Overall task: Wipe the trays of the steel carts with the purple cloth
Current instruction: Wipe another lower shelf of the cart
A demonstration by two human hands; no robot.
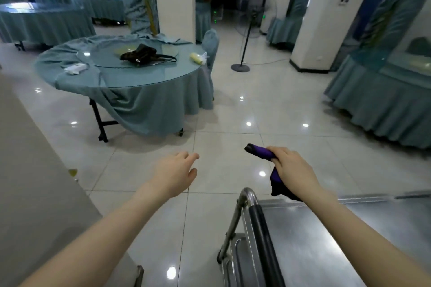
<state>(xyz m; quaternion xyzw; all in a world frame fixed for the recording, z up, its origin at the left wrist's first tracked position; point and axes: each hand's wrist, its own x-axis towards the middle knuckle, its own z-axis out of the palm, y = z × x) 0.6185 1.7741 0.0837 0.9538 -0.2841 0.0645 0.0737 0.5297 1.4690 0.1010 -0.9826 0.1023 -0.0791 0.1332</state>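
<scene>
My right hand [292,168] is shut on the purple cloth [261,152]; one end sticks out to the left and the rest hangs below my fist. It hovers above the far left corner of a steel cart's top tray [326,240], at the lower right. The cart's curved steel handle with a black grip [261,228] runs along the tray's left side. My left hand [179,170] is stretched out over the floor, left of the cart, fingers apart and holding nothing.
A grey counter surface [35,193] runs along the left edge. A round table with a teal cloth [130,77] stands ahead, with a dark bag [142,53] on its glass turntable. More draped tables stand at the right [384,105]. A standing fan [247,30] and white pillars stand behind. Glossy tiled floor lies between.
</scene>
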